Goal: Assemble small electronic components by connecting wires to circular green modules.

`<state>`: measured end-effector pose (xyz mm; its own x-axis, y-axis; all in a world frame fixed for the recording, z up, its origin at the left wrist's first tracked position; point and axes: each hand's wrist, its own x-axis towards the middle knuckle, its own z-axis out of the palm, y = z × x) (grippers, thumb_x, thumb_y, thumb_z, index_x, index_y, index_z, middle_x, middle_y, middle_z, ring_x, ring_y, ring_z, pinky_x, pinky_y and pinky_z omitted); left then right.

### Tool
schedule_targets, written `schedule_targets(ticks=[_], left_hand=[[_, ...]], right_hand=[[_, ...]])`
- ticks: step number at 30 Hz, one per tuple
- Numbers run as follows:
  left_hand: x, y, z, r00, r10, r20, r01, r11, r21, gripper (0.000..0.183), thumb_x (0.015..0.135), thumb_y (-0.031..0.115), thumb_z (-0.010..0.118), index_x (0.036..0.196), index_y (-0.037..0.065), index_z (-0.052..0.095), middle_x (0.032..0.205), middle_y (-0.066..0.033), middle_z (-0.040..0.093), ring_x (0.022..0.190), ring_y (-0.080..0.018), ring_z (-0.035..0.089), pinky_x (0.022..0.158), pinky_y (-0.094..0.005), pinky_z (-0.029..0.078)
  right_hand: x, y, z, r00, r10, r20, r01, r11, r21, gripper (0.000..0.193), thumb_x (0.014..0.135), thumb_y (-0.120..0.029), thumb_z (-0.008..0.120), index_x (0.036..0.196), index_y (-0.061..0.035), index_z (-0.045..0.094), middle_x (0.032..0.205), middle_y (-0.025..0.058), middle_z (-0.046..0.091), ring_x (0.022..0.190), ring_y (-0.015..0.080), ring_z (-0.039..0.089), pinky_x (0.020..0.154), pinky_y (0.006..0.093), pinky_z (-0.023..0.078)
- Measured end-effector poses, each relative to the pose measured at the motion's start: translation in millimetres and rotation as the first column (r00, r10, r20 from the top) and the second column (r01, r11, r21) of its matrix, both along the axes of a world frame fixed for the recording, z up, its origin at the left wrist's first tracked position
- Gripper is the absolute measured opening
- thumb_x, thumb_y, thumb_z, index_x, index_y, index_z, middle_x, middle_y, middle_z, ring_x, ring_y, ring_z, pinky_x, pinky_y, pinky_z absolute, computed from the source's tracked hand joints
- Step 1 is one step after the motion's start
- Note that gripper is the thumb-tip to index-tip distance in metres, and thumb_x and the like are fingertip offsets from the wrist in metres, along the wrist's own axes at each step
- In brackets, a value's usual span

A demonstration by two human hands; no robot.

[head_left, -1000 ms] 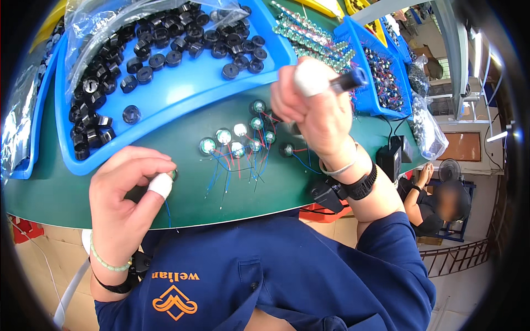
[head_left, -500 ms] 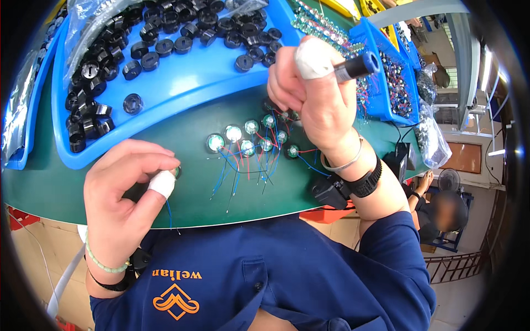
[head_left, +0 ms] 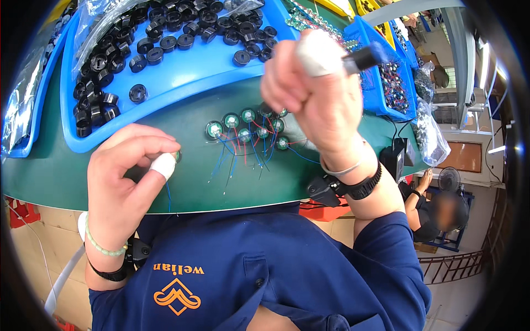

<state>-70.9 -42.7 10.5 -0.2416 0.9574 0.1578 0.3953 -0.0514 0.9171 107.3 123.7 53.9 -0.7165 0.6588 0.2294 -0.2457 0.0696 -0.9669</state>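
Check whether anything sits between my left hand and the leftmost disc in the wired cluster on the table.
Nothing visible does: only green tabletop shows between your left hand, which pinches a small round piece, and the leftmost wired disc.

Left hand point(head_left: 130, 176): index fingertip met the left thumb point(head_left: 157, 171) in a pinch, the next finger bent just behind the index, others mostly hidden. Left wrist point(head_left: 107, 245) sat below the fingers, forearm rising from under it. Right hand point(head_left: 326, 99): held higher than the left fingers, in a fist grip, right thumb point(head_left: 322, 52) upright, fingers curled left of it, slightly blurred. Right wrist point(head_left: 350, 163) lay below-right of those fingers, forearm angled further down-right. Both thumb tips were wrapped white.
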Motion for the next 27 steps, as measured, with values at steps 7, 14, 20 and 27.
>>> schedule_targets(ticks=[7,14,20,27], left_hand=[[-1,0,-1,1.000,0.020,-0.022,-0.020,1.000,0.009,0.019,0.076,-0.005,0.064,0.092,0.002,0.070,0.092,-0.0079,0.067,0.076,-0.0149,0.063,0.063,-0.0243,0.050],[-1,1,3,0.999,0.013,-0.052,-0.014,1.000,-0.023,0.019,0.076,-0.005,0.065,0.092,0.002,0.070,0.092,-0.0079,0.067,0.075,-0.0146,0.063,0.063,-0.0243,0.050],[-2,2,1,1.000,0.013,-0.015,-0.013,1.000,-0.028,0.019,0.074,-0.005,0.065,0.091,0.001,0.070,0.091,-0.0089,0.066,0.073,-0.0145,0.063,0.061,-0.0237,0.050],[-3,3,2,0.999,0.004,-0.036,-0.004,1.000,-0.018,0.020,0.074,-0.006,0.064,0.091,0.001,0.070,0.092,-0.0092,0.066,0.072,-0.0147,0.064,0.062,-0.0237,0.051]], right_hand=[[6,15,-10,0.991,0.113,0.073,-0.114,0.993,0.012,0.030,0.098,-0.021,0.054,0.073,-0.0049,0.050,0.060,-0.0030,0.045,0.052,0.0053,0.040,0.049,0.0230,0.033],[9,16,-12,0.981,0.184,-0.056,-0.178,0.979,0.103,0.020,0.102,-0.028,0.041,0.100,-0.0131,0.053,0.062,-0.0020,0.035,0.048,0.0082,0.030,0.046,0.0258,0.028],[9,18,8,0.997,0.070,-0.019,-0.066,0.987,0.143,0.044,0.103,-0.037,0.037,0.067,-0.0137,0.031,0.057,-0.0035,0.030,0.045,0.0068,0.027,0.045,0.0251,0.028],[-4,23,-13,0.978,0.205,0.042,-0.205,0.979,0.003,0.021,0.096,-0.019,0.056,0.081,-0.0035,0.054,0.062,-0.0031,0.048,0.052,0.0045,0.041,0.048,0.0219,0.033]])
